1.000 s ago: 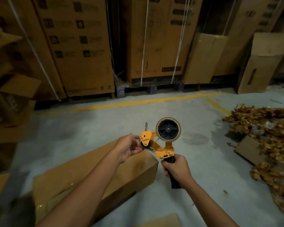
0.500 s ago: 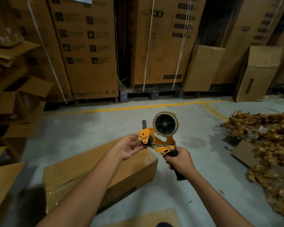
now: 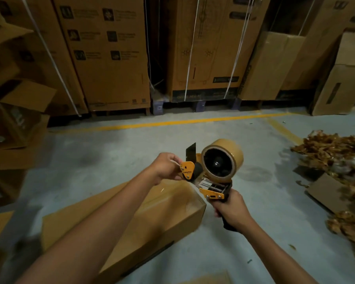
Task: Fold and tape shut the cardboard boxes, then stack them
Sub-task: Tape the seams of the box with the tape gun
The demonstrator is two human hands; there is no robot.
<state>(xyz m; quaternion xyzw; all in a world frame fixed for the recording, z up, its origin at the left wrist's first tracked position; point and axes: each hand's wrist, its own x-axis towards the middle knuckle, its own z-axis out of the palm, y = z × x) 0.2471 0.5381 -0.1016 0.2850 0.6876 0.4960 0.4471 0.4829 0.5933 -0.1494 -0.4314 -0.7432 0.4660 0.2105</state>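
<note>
Swinging round now: the tape dispenser [image 3: 213, 190] has turned since a moment ago, so the dark hollow core of its roll of tape [image 3: 235, 153] faces up toward the camera. It has also risen a little above the box.

The right hand [image 3: 232, 210], just below centre at 5 o'clock, is wrapped tight around the black handle, fingers fully curled. The left hand [image 3: 168, 168] reaches in from 7 o'clock and stays at the front end, fingertips pinching the orange guard plate beside the black roller. Whether a loose end of tape sits under those fingers, I cannot tell. A dark blade plate stands up just behind the guard.

Below the hands, from 6 to 7 o'clock, the long cardboard box [image 3: 172, 210] lies flat on the grey floor [image 3: 111, 160]. Its flaps are down and a glossy strip shows along its top near the end closest to the dispenser. The dispenser is held clear of it, not touching.

At 12 o'clock a yellow line [image 3: 172, 123] crosses the floor in front of tall cartons [image 3: 111, 58] bound with white straps. At 9 o'clock, open boxes [image 3: 19, 119] are piled with flaps loose. At 3 o'clock lies a heap of crumpled brown scraps [image 3: 336, 148], with a flat cardboard piece [image 3: 326, 193] lying at its near edge.
</note>
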